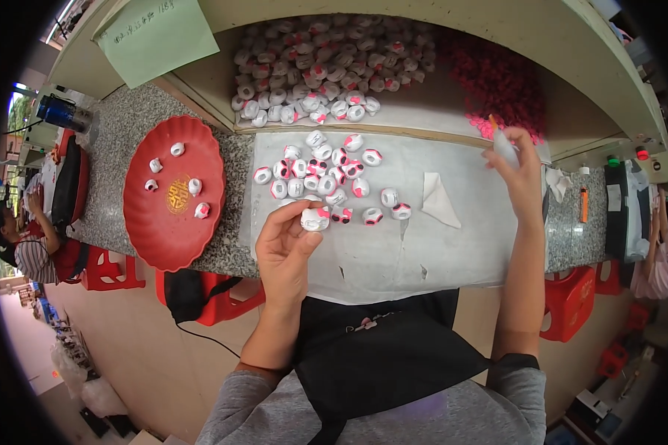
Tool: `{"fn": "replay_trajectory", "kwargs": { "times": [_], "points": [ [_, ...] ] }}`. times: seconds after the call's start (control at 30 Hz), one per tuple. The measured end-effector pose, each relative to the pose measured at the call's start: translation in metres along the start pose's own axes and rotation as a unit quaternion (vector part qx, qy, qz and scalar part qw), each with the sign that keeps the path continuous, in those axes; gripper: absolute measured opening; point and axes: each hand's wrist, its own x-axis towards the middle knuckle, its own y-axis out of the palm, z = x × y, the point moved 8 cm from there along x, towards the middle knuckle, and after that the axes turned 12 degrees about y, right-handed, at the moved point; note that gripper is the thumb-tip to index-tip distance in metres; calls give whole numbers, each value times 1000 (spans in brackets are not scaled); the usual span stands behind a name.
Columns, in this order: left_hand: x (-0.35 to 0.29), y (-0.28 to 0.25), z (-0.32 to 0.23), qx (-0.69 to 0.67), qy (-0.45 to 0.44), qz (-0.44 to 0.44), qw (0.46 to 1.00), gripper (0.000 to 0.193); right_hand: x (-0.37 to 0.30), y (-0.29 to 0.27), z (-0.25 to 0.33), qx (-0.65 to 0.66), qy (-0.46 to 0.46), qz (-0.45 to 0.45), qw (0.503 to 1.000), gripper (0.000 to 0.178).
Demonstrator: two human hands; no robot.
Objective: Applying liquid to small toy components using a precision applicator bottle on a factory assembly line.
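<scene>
Between the thumb and fingers of my left hand (282, 256) is a small rounded white piece with pink patches (315, 219), held above the front of a group of like pieces. My right hand (525, 170) is closed round a small whitish squeeze bottle with an orange tip (505, 150), its tip pointing up toward the pink heap. Several white pieces with pink and black parts (313, 167) lie loosely grouped on a white sheet (371, 263) under my hands. A folded white cloth or paper (439, 200) rests on the sheet between my hands.
Behind a low ledge is a large heap of white pieces (334, 59), with small pink parts (501, 81) heaped right of it. A red scalloped tray (145, 222) with several pieces stands left. An orange-handled tool (584, 204) lies right. Other people (33, 241) sit at both sides.
</scene>
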Motion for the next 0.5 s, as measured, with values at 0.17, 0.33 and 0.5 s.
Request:
{"fn": "replay_trajectory", "kwargs": {
  "times": [0.17, 0.33, 0.5],
  "points": [
    [-2, 13, 3, 6, -10, 17, 1000, 37, 63, -1, 3, -403, -85, -155, 898, 22],
    [-7, 10, 9, -1, -32, 11, 999, 37, 68, 20, 8, -488, -177, -165, 839, 24],
    [-6, 16, 15, -14, -47, 33, 998, 36, 36, 28, 31, -326, -53, -93, 939, 13]
  ]
}}
